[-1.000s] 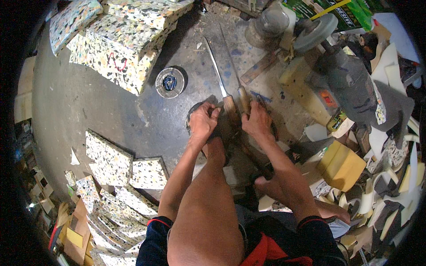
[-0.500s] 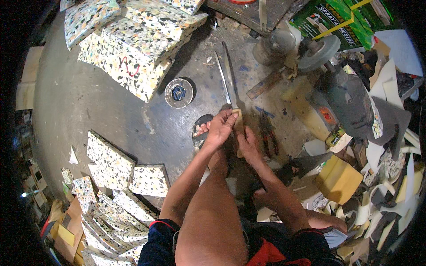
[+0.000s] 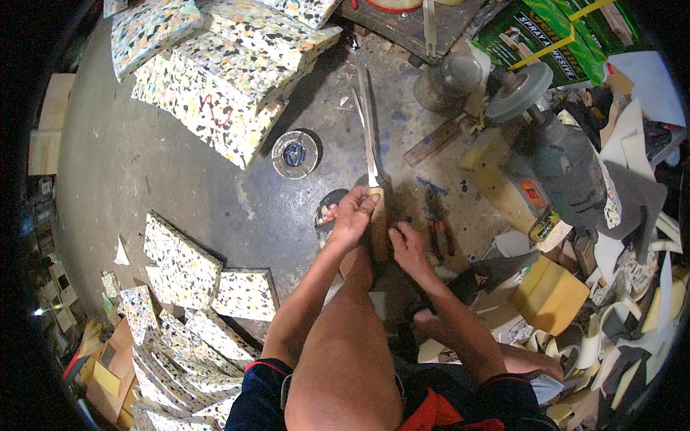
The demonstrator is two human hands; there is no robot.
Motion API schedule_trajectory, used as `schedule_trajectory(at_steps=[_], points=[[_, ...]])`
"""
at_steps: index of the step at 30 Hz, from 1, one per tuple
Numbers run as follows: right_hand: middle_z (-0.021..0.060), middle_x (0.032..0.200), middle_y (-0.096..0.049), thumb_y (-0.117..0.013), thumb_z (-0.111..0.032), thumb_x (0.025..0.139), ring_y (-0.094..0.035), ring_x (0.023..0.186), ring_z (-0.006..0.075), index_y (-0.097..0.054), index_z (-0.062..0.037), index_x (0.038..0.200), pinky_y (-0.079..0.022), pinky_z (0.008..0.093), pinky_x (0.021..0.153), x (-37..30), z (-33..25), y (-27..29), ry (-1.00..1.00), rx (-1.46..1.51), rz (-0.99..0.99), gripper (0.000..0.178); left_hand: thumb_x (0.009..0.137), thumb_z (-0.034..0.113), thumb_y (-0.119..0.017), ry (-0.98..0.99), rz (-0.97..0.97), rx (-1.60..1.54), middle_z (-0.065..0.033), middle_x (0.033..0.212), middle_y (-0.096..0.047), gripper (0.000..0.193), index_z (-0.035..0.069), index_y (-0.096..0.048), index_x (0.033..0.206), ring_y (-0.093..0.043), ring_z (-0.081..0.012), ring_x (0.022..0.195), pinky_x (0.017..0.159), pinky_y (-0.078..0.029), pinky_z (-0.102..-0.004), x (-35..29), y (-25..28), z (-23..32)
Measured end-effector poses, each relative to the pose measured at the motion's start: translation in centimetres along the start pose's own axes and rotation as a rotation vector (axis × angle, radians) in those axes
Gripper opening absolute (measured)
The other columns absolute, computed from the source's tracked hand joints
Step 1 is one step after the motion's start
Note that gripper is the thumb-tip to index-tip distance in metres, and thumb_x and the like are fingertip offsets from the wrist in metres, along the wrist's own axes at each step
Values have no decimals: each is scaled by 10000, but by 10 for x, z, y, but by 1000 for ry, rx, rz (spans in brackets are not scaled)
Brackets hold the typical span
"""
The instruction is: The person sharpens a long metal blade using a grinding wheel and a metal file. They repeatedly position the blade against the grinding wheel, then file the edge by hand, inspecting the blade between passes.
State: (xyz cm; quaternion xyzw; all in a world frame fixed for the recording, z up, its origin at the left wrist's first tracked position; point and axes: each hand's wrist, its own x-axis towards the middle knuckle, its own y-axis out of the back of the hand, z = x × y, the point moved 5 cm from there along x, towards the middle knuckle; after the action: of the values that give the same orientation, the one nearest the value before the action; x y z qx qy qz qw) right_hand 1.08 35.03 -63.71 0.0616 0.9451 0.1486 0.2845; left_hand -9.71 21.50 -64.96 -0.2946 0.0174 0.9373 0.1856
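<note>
My left hand (image 3: 353, 215) is closed on a long, narrow-bladed knife (image 3: 379, 223) by the top of its broad wooden handle, thumb pressed on the wood. The slim blade points away from me over the floor. A second thin bright strip runs close beside the blade; I cannot make out what it is. Just right of the handle's lower part, my right hand (image 3: 408, 248) has its fingers curled together. Whether something small is in them is hidden. Red-handled pliers (image 3: 438, 223) lie on the floor to its right.
A glass ashtray (image 3: 295, 154) stands ahead on the left. Speckled foam blocks (image 3: 208, 108) lie far left, with cut foam pieces (image 3: 183, 258) nearer. On the right are a bench grinder (image 3: 521, 93), a yellow foam block (image 3: 550, 294) and piled scraps. A green box (image 3: 539, 43) stands far right.
My right hand has moved off the wooden handle, slightly right and down. The knife has turned a little and the bright strip beside its blade shows shorter. My left hand keeps its hold.
</note>
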Motion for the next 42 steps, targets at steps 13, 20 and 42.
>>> schedule_trajectory(at_steps=[13,20,42], points=[[266,1134,-540,-749,-252,820,-595,994,476,-552,-31,1195,-493,552,818,-54,43,66,108,-675,316,478,1028,247,-550,48,115,-366,-74,926,-672,219,61,-527,1142,-649,-155,773,702,-547,-305,-7,45,7],[259,1193,-492,-829,-201,745,-544,1071,491,-489,-26,1238,-476,551,865,-25,48,84,-121,-774,258,624,1028,239,-546,119,100,-396,-77,972,-673,258,62,-539,1217,-656,-162,752,655,-555,-290,-12,52,11],[118,872,-676,-593,-203,903,-657,855,282,-635,-20,986,-500,398,813,-1,63,60,-379,-336,-11,205,1044,474,-421,-42,286,270,-108,792,-640,547,-25,-630,968,-625,-230,782,740,-498,-386,-22,55,16]])
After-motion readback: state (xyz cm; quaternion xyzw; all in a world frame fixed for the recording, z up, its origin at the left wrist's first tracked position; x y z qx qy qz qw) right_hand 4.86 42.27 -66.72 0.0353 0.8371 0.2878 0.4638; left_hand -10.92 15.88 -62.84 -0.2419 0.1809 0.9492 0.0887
